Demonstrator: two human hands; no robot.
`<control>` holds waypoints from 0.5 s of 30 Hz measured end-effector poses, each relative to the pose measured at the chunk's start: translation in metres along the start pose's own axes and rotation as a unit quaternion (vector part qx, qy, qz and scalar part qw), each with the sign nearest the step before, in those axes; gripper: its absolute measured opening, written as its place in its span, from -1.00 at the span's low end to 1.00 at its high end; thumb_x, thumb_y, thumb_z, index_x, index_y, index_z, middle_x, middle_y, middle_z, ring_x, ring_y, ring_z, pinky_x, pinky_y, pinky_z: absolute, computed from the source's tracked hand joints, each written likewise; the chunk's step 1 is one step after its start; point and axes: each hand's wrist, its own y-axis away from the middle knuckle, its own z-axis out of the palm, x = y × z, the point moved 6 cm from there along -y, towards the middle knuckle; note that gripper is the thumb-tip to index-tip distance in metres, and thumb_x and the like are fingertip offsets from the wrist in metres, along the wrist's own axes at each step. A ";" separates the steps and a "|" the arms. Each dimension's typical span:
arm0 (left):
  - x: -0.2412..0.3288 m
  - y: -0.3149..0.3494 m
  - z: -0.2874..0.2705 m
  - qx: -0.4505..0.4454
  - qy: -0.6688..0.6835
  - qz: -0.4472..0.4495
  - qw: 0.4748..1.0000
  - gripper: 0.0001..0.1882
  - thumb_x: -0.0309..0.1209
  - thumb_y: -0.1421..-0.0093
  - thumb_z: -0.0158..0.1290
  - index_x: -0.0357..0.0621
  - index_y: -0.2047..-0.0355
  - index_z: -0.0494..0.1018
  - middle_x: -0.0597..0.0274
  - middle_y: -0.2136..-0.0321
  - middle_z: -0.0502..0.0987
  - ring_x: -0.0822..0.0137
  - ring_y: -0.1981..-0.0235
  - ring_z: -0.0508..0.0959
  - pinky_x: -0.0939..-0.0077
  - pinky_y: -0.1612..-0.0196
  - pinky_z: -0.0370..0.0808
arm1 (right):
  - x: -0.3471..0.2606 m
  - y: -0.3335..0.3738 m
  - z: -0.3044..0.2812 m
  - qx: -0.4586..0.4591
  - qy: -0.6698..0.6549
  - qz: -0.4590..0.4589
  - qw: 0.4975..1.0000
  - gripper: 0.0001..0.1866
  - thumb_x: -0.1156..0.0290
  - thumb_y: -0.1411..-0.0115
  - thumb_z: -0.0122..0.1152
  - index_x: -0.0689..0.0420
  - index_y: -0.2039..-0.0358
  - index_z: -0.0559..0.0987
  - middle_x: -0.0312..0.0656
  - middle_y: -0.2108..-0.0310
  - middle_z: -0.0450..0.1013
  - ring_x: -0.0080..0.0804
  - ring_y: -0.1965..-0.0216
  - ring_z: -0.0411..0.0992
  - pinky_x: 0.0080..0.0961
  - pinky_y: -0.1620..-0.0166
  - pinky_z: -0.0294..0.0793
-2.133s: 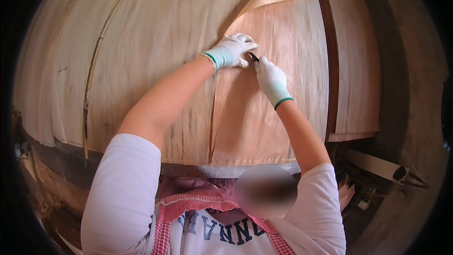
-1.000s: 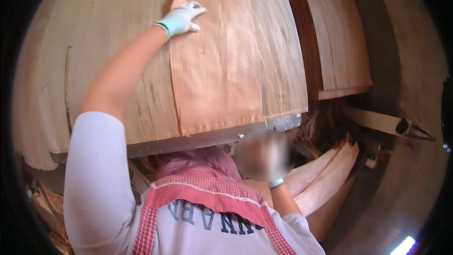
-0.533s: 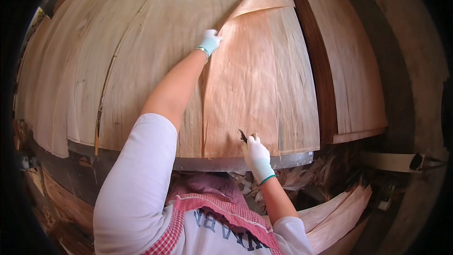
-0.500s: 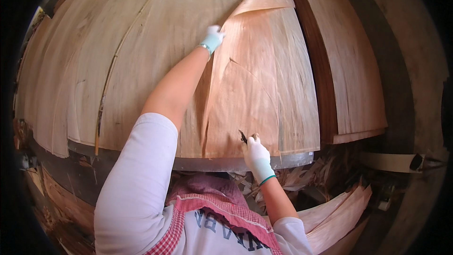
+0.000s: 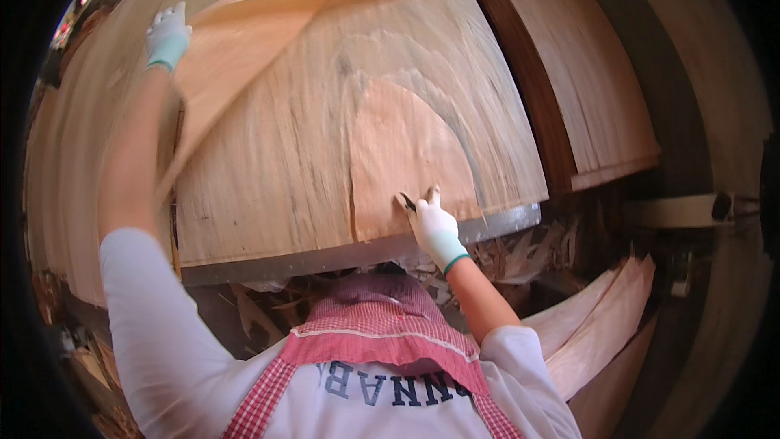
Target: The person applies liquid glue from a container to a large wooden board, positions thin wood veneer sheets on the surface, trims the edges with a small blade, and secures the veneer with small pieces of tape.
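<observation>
A large, thin reddish wood veneer sheet (image 5: 244, 41) is swung over to the left, its upper edge folded. My left hand (image 5: 168, 36), in a white and mint glove, is closed at its left edge, far out on the left; motion blurs it slightly. My right hand (image 5: 435, 223), gloved alike, is near the front edge, closed around a small dark pointed tool (image 5: 408, 202) whose exact kind I cannot make out. Under that hand lies an arched veneer piece (image 5: 406, 146), flat on the paler, dark-streaked veneer stack (image 5: 276, 162).
Another veneer stack (image 5: 593, 73) stands at the right, past a dark reddish-brown side edge (image 5: 520, 73). Curved veneer strips (image 5: 601, 317) lean at the lower right. Veneer scraps (image 5: 528, 256) lie below the front edge. A pale tube-like bar (image 5: 670, 211) sits farther right.
My left hand has swept left with the large veneer sheet, uncovering streaked wood. The arched piece stays behind under my right hand, which keeps the dark tool. The view has shifted slightly.
</observation>
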 end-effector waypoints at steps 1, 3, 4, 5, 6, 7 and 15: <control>0.015 0.013 -0.012 0.071 -0.008 0.075 0.995 -0.61 -0.37 -0.11 0.03 -0.07 0.01 0.47 0.03 0.06 0.49 0.06 0.03 0.49 0.25 -0.03 0.43 | -0.003 0.002 -0.001 0.003 -0.004 -0.003 1.000 -0.71 0.21 -0.24 0.03 0.16 0.19 0.47 0.33 -0.28 0.02 0.16 0.31 0.54 -0.08 0.21 0.55; 0.074 0.041 -0.014 0.075 0.162 0.198 0.964 -0.60 -0.46 -0.05 -0.01 -0.04 0.05 0.47 0.04 0.13 0.49 0.05 0.07 0.47 0.22 -0.04 0.41 | -0.008 0.003 -0.005 0.015 -0.011 0.001 1.000 -0.70 0.20 -0.24 0.03 0.17 0.19 0.50 0.34 -0.28 0.03 0.17 0.30 0.54 -0.07 0.20 0.54; 0.150 0.082 -0.029 0.020 0.179 0.296 0.938 -0.62 -0.50 -0.03 -0.03 -0.07 0.10 0.49 0.03 0.16 0.49 0.03 0.07 0.46 0.19 -0.06 0.39 | -0.002 0.004 -0.005 0.024 -0.014 0.015 0.999 -0.68 0.19 -0.24 0.03 0.18 0.19 0.51 0.33 -0.27 0.05 0.18 0.29 0.54 -0.08 0.19 0.54; 0.187 0.128 -0.014 -0.004 0.263 0.350 0.899 -0.65 -0.48 -0.04 -0.02 -0.11 0.12 0.50 0.02 0.16 0.49 0.03 0.09 0.46 0.19 -0.06 0.39 | -0.007 0.006 -0.005 0.022 -0.019 0.005 1.000 -0.68 0.19 -0.24 0.03 0.18 0.18 0.51 0.32 -0.28 0.04 0.17 0.29 0.54 -0.08 0.19 0.54; 0.230 0.174 -0.026 -0.099 0.383 0.382 0.835 -0.72 -0.45 -0.04 0.04 -0.17 0.20 0.48 -0.02 0.22 0.47 0.03 0.12 0.48 0.21 0.02 0.44 | -0.001 0.004 -0.005 0.023 -0.022 0.012 0.999 -0.68 0.20 -0.24 0.03 0.18 0.18 0.51 0.31 -0.28 0.03 0.17 0.28 0.54 -0.09 0.18 0.54; 0.261 0.224 -0.037 -0.100 0.376 0.497 0.775 -0.64 -0.40 -0.04 0.09 -0.19 0.11 0.46 0.01 0.13 0.47 0.03 0.03 0.45 0.19 -0.07 0.39 | 0.001 0.004 -0.006 0.021 -0.023 0.011 0.999 -0.68 0.20 -0.24 0.03 0.18 0.17 0.51 0.31 -0.29 0.02 0.17 0.28 0.54 -0.10 0.18 0.54; 0.331 0.298 -0.002 -0.135 0.344 0.356 0.859 -0.79 -0.40 -0.07 0.08 -0.08 0.26 0.42 0.21 0.23 0.45 0.17 0.16 0.49 0.25 0.13 0.48 | 0.026 0.015 -0.034 0.158 -0.174 0.010 0.972 -0.72 0.27 -0.26 -0.01 0.24 0.19 0.43 0.16 0.04 0.35 0.14 0.24 0.47 -0.07 0.14 0.47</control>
